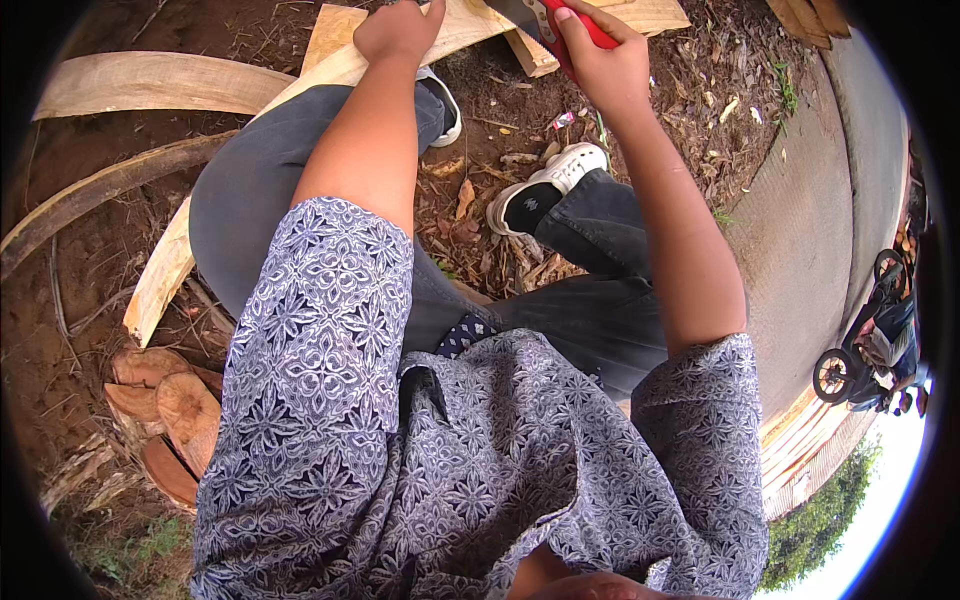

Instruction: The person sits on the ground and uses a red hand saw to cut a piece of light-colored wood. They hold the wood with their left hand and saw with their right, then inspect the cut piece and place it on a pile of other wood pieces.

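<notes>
Pressing down on a pale wooden plank (345, 65), the left hand (398, 30) lies near the top edge of the view, its fingers (432, 12) curled over the far edge of the board. That plank runs slantwise from the upper right down toward the lower left, passing under the person's bent left knee. The right hand (600, 62) is closed tight around the red handle (590, 25) of a handsaw, fingers wrapped fully about it; the dark saw blade (515, 12) reaches left from the handle and meets the plank just beside the left hand, though the contact point is cut off by the picture's rim.

Below the hands, two white sneakers (545, 185) rest on red-brown soil strewn with dry leaves and wood chips. The person wears dark grey trousers (260, 190) and a blue-and-white patterned shirt (330, 340). More curved pale boards (150, 85) lie on the ground at upper left, and cut log rounds (180, 410) sit at lower left. A concrete path (810, 230) runs along the right, with a parked motorbike (870, 350) at its far edge.
</notes>
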Demonstrator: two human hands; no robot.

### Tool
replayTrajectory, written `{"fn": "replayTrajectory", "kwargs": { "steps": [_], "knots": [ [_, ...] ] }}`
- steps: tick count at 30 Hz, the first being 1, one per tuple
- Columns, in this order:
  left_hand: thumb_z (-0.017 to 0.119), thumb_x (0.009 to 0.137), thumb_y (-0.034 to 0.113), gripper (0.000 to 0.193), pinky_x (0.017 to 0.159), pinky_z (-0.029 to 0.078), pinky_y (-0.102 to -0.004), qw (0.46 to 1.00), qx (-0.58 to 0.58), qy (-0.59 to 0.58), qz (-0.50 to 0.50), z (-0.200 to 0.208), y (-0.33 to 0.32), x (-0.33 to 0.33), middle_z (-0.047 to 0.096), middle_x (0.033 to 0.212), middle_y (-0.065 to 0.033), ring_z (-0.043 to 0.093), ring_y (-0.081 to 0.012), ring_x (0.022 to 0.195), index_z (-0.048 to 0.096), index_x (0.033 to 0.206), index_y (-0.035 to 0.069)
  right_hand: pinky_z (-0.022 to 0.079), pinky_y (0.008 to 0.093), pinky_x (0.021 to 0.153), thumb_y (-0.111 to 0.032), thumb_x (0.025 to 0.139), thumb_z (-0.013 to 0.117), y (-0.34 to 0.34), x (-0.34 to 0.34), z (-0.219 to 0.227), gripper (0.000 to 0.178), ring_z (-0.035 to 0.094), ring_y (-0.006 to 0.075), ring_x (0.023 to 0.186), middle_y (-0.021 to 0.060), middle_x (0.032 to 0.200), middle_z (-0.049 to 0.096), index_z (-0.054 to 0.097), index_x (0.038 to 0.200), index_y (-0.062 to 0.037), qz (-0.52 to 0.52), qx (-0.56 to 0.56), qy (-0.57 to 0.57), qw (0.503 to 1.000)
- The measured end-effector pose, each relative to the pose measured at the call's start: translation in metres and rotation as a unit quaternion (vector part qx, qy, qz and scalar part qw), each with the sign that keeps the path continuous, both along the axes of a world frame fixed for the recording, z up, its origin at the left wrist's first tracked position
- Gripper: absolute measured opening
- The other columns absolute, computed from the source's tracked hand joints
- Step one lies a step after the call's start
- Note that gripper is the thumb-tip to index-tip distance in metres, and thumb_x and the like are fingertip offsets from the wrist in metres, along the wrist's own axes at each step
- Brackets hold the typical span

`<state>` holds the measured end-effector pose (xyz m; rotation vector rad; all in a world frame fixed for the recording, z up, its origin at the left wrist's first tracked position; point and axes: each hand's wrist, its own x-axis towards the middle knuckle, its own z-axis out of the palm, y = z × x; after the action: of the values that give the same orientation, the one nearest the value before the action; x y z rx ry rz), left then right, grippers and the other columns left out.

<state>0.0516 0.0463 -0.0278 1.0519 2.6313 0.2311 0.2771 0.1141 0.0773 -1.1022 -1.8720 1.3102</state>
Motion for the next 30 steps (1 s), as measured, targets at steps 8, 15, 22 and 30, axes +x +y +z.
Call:
{"fn": "replayTrajectory", "kwargs": {
  "steps": [8,15,22,30],
  "knots": [
    [0.047,0.096,0.067,0.068,0.087,0.057,-0.0474,0.999,-0.038,-0.02,-0.011,0.011,0.004,0.004,0.077,0.1,-0.0185,0.074,-0.0356,0.1,0.081,0.102,0.007,0.053,0.0266,0.089,-0.025,0.099,0.072,-0.032,0.08,-0.079,0.048,0.066,0.0099,0.101,0.0076,0.118,0.072,0.063,0.142,-0.0049,0.002,-0.085,0.018,0.996],
    [0.05,0.093,0.069,0.072,0.085,0.057,-0.0469,0.999,-0.025,-0.034,0.025,0.008,-0.002,0.003,0.077,0.098,-0.0208,0.074,-0.0362,0.098,0.081,0.097,0.004,0.053,0.0245,0.073,-0.027,0.1,0.071,-0.029,0.07,-0.053,0.044,0.063,0.0067,0.08,0.0012,0.095,0.071,0.066,0.139,-0.007,0.022,-0.14,-0.005,0.99],
    [0.052,0.091,0.071,0.072,0.081,0.058,-0.0467,0.999,-0.008,-0.019,0.035,0.01,0.003,0.007,0.077,0.094,-0.0207,0.075,-0.0365,0.093,0.081,0.093,0.005,0.051,0.0255,0.067,-0.033,0.097,0.073,-0.026,0.049,-0.001,0.043,0.062,0.0061,0.073,0.0043,0.081,0.07,0.071,0.132,-0.0092,0.028,0.021,-0.074,0.997],
    [0.052,0.092,0.071,0.07,0.077,0.058,-0.0474,0.999,0.041,0.023,0.026,-0.001,-0.005,0.006,0.077,0.089,-0.0181,0.075,-0.0348,0.089,0.082,0.092,0.008,0.052,0.0242,0.071,-0.03,0.099,0.072,-0.044,0.082,0.102,0.043,0.065,0.0076,0.079,0.0031,0.093,0.074,0.07,0.13,-0.0011,0.034,0.0,-0.111,0.993]
  ]
}}
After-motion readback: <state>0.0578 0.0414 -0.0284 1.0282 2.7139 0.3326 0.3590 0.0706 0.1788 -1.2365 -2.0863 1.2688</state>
